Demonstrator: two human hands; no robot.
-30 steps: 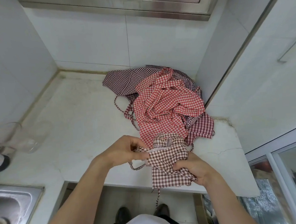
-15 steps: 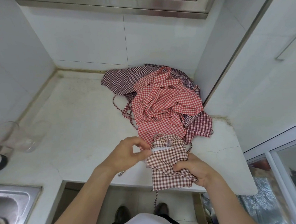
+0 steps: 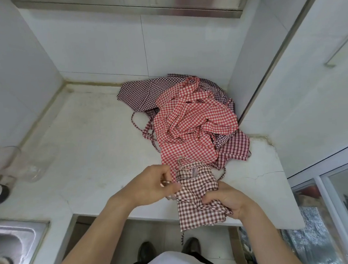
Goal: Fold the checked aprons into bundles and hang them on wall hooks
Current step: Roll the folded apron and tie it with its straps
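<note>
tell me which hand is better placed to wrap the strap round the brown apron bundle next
Left. The left hand already pinches the strap beside the brown apron bundle, while the right hand is busy gripping the bundle itself.

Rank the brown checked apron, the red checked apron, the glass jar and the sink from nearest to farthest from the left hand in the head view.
1. Brown checked apron, held in the left hand.
2. Red checked apron, just beyond, atop the pile.
3. Glass jar, far left on the counter.
4. Sink, lower left corner.
</note>
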